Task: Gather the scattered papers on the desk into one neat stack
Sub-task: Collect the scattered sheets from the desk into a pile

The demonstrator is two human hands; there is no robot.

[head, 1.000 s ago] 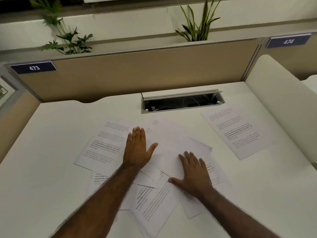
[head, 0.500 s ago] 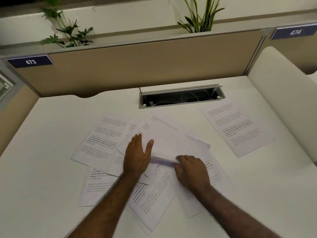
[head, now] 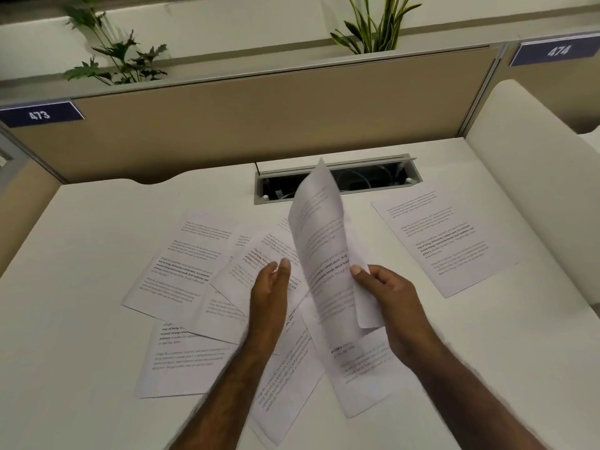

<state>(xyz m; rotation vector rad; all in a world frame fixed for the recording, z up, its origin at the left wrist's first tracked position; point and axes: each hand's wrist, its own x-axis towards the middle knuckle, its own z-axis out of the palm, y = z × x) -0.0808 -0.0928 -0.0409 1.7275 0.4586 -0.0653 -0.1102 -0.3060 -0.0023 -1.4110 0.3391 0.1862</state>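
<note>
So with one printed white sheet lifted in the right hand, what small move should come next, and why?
Probably bring the open left hand onto the lifted printed white sheet to steady it. The right hand pinches only its right edge, so it curls upright above the overlapping white papers on the white desk. The lone printed sheet at right can wait.

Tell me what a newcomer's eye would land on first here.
First, the lifted sheet, curling upright above the middle of the desk, pinched at its right edge by the right hand while the left hand hangs open beside it. Next, the fan of overlapping papers lying beneath, and one lone sheet apart at the right.
</note>
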